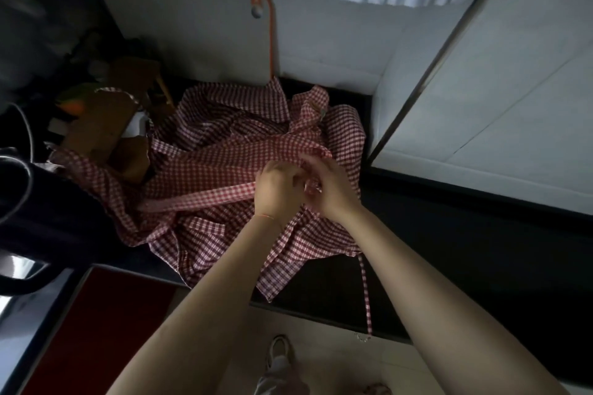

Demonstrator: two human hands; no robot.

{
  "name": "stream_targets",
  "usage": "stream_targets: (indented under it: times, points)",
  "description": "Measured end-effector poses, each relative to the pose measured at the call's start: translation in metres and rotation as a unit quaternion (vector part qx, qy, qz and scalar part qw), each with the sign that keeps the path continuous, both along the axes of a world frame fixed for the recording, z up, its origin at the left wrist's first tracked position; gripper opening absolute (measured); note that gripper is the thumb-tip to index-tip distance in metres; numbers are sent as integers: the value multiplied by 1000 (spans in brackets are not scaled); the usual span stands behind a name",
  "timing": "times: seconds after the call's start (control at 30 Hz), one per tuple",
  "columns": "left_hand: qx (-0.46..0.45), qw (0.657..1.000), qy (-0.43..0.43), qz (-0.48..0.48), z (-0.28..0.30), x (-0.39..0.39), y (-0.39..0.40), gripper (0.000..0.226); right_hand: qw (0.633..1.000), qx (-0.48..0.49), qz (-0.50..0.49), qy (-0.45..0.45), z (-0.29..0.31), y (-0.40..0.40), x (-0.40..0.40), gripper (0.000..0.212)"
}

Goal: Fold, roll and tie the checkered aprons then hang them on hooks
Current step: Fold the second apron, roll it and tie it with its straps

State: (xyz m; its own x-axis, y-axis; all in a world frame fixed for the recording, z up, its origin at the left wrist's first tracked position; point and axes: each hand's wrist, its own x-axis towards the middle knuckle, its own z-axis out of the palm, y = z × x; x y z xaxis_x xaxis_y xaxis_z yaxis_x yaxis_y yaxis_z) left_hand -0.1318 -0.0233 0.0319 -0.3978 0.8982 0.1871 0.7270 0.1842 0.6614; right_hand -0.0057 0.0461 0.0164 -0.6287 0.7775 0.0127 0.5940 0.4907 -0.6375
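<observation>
Head view: both hands (298, 189) pinch a folded apron (218, 167) band running left-right.

Fingertips of left hand (278, 184) and right hand (327, 186) buried in folds of checkered aprons (224, 157); exact grip unclear. Number of aprons in heap impossible to tell. Clutter (106, 119) at left dim, blurred, unidentifiable. Dark rounded object (19, 208) cut by left edge. Cutting board (192, 29) lower edge hidden behind cloth. Shoe (279, 350) blurred.
</observation>
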Motion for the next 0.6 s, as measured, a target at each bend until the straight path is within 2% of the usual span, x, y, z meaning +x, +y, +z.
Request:
stream_targets:
  times: [0.07, 0.13, 0.23, 0.27, 0.4, 0.47, 0.53, 0.6]
  points:
    - [18, 1000, -25, -1, 9, 4, 5, 22, 999, -43, 3, -4, 17, -2, -7, 41]
    - [8, 999, -43, 0, 11, 5, 1, 27, 996, -84, -43, -4, 22, -1, -7, 25]
    - [-71, 996, 50, 16, 2, -4, -13, 55, 986, -145, -70, 39, 32, -4, 0, 23]
    - [-115, 990, 73, 37, 1, -10, -17, 55, 982, -160, -83, 54, 31, -3, 2, 25]
    - [-182, 969, 125, 111, 9, -30, -23, 25, 969, -101, -211, 77, 52, 3, 8, 34]
    - [-205, 961, 136, 125, 22, -34, -22, 24, 940, -77, -305, 133, 72, 12, 16, 35]
    - [-212, 962, 105, 137, 40, -36, -20, 29, 900, -71, -377, 208, 102, 19, 27, 26]
    - [-170, 971, 73, 149, 66, -32, -15, 31, 877, -10, -422, 230, 126, 27, 39, 25]
